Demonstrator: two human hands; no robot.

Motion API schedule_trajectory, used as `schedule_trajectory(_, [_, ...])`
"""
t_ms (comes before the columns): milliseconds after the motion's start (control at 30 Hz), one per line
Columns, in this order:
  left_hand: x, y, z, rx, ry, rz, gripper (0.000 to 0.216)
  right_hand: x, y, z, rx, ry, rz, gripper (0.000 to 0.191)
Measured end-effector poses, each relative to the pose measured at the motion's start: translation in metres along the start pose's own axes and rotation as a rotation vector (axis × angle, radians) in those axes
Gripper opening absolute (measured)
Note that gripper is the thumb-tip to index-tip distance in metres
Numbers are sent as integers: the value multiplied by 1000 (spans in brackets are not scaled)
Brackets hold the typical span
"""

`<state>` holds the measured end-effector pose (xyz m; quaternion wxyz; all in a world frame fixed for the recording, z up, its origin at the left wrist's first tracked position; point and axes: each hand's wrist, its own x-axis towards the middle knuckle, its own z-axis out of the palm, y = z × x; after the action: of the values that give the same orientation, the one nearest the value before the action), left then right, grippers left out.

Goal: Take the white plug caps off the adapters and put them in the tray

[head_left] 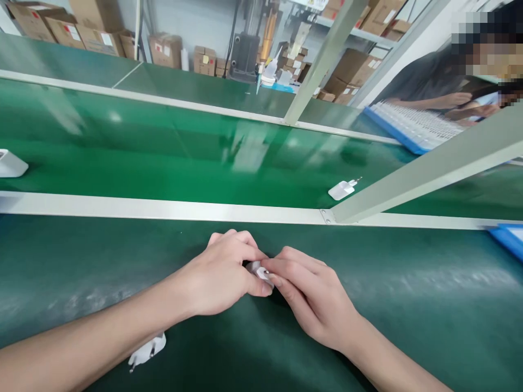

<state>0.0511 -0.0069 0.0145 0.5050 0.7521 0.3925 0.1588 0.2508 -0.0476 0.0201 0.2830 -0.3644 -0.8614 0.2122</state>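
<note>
In the middle of the near green bench, my left hand (231, 267) grips a small white charger plug (261, 270) between thumb and fingers. My right hand (310, 291) is closed too, its thumb and fingertips pinching the pin end of that same plug. A metal pin shows at the fingertips; much of the plug is hidden by my fingers. Partly behind my left forearm, another white plug with metal pins (147, 350) lies on the bench.
Beyond a pale metal rail (163, 208) runs a green belt (183, 174) carrying a white two-pin charger (342, 189) and a white block (12, 164) at far left. A slanted post (425, 169) rises at right. Across sits a person (433, 81) by a blue-edged tray (394, 129).
</note>
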Motion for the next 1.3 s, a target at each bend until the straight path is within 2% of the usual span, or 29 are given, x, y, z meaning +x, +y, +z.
schedule_trajectory(133, [-2, 3, -5, 10, -66, -64, 11, 0, -1, -1, 12, -17, 17, 20])
schedule_trajectory(367, [-7, -4, -11, 35, -137, 39, 20, -4, 5, -1, 0, -43, 34, 14])
schedule_trajectory(600, [-7, -6, -4, 36, -107, 13, 18, 0, 3, -5, -10, -75, 18, 11])
schedule_trajectory(800, [-6, -8, 3, 114, -70, 30, 14, 0, 2, -4, -169, -56, -67, 6])
schedule_trajectory(1000, [-4, -8, 4, 97, -71, 21, 13, -4, 10, 5, -32, 89, -71, 6])
schedule_trajectory(1133, [-4, -10, 5, 79, -51, 27, 11, -3, 7, 4, -198, 80, -195, 8])
schedule_trajectory(1200, [-5, -10, 6, 82, -41, 30, 14, -3, 5, 2, -194, 151, -146, 10])
schedule_trajectory(1300, [-6, -9, 6, 100, -21, 48, 14, -3, 5, -3, 14, 288, 113, 12])
